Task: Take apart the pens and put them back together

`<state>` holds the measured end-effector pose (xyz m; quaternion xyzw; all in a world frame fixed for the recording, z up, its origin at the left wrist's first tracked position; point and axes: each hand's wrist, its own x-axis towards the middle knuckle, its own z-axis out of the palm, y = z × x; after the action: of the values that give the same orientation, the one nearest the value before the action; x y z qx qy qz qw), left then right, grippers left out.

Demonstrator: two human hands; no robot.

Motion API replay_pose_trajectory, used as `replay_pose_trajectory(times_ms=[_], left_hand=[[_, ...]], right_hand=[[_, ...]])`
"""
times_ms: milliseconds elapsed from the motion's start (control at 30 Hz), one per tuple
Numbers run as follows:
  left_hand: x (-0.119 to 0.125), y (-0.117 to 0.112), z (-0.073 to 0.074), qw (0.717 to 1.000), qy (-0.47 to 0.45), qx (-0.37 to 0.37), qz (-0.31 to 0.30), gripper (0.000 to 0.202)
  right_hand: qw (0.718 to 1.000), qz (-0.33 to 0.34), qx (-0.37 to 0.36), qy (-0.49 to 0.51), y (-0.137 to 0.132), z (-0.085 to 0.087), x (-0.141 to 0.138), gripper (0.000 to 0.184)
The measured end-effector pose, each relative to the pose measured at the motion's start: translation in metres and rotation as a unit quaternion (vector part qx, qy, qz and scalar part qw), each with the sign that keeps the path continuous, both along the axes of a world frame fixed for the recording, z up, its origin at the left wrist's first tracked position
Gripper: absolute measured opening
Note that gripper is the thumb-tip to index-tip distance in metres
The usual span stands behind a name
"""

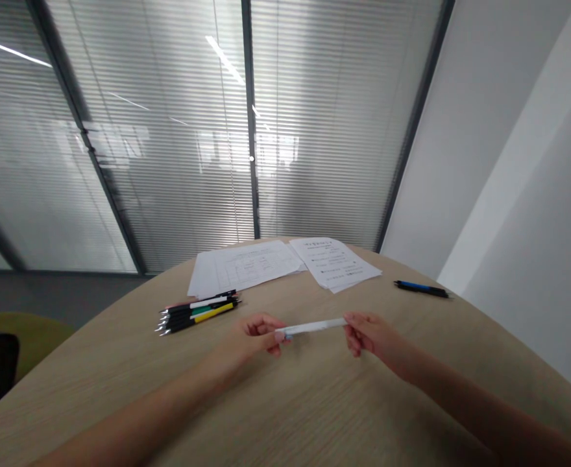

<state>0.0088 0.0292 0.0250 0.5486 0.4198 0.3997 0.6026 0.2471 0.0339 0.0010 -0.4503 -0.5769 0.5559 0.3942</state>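
My left hand (261, 335) and my right hand (366, 334) hold a slim white pen (312, 326) level above the pale wood table (309, 405). The left hand pinches its end with the bluish tip, and the right hand pinches the other end. To the left of my left hand lies a bundle of several black, white, green and yellow pens (198, 312). Both hands hide the ends of the white pen, so its exact shape there cannot be seen.
Two sets of printed papers (244, 269) (334, 263) lie at the table's far edge. A blue-and-black pen (422, 289) lies to the right. An olive chair with a black armrest (3, 357) stands at left, beyond the curved table edge. Behind is a glass wall with blinds (144, 162).
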Motion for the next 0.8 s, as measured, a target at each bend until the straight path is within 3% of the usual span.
replay_pose_trajectory(times_ms=[167, 500, 800], left_hand=[[0.000, 0.006, -0.018, 1.000, 0.020, 0.005, 0.020, 0.022], [0.001, 0.002, -0.019, 0.999, 0.020, 0.028, 0.017, 0.012], [-0.002, -0.001, -0.019, 0.980, -0.173, -0.101, -0.001, 0.019]], right_hand=[[0.998, -0.066, 0.011, 0.005, 0.003, -0.022, -0.001, 0.043], [0.994, -0.090, 0.055, -0.012, -0.004, -0.021, -0.004, 0.048], [0.988, -0.005, 0.108, -0.109, -0.007, -0.016, -0.003, 0.036]])
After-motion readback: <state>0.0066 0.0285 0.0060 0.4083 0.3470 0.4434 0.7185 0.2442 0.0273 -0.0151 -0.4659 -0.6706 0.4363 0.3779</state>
